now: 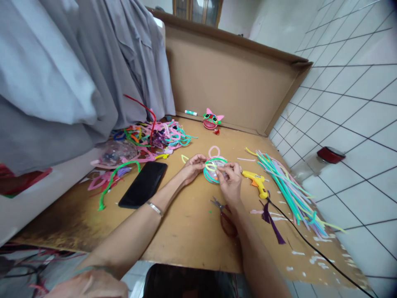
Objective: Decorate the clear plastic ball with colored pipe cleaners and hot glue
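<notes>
Near the middle of the table, a round piece of green, teal and pale pipe cleaners (211, 176) lies between my hands. My left hand (194, 167) has its fingers pinched at a small yellow-green loop (211, 167) over this piece. From the right, my right hand (230, 176) pinches the other side of the loop. A pink ring (214, 151) shows just behind. Scissors (227, 219) lie under my right wrist, partly hidden. A yellow glue gun (258, 183) rests right of my right hand.
A black phone (143, 185) and a green pipe cleaner (115, 180) lie left, before a heap of coloured pipe cleaners (164, 134). A bundle (287, 190), a purple tassel (272, 221) and a black cord (305, 242) are right. A small decorated head (211, 120) stands by the cardboard wall (229, 74).
</notes>
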Demonstrator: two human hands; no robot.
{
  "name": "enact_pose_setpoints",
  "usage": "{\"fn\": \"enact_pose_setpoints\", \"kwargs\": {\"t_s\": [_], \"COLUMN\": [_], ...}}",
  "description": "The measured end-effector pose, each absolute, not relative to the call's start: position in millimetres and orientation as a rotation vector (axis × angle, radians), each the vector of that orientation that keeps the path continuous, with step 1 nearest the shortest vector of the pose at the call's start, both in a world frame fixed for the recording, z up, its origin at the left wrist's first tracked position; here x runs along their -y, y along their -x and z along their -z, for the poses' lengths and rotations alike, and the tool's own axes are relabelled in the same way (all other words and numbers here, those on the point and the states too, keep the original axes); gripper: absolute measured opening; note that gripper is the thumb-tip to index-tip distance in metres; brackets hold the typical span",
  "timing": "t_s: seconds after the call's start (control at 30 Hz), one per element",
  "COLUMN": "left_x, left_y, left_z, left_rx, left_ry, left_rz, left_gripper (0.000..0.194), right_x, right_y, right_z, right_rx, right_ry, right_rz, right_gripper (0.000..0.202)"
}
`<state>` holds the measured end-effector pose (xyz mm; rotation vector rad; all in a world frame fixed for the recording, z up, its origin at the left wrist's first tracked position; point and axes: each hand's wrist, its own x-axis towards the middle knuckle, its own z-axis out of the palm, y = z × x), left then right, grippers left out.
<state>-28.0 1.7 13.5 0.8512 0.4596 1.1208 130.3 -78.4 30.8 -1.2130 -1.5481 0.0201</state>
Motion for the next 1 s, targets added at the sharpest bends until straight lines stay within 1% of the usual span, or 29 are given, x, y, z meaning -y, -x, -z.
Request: {"fn": "enact_pose_setpoints", "kwargs": {"t_s": [0.47, 1.0], "left_x": [-4.2, -1.0], "left_y": [38.5, 31.4], "left_z": [-14.7, -15.9], "left_rx": [-0.436, -0.468], "left_ry": [-0.963, -0.984], "left_rz": [-1.074, -1.128], "left_gripper": [0.037, 0.022], "right_x": [82.7, 82.5], "right_y": [-123.6, -125.2], "right_z": [-31.1, -33.6], "right_rx": [1.637, 1.647], "right_ry": [1.165, 1.223], "right_rz": [0.008, 0.101], "right_gripper": [0.017, 0.015]}}
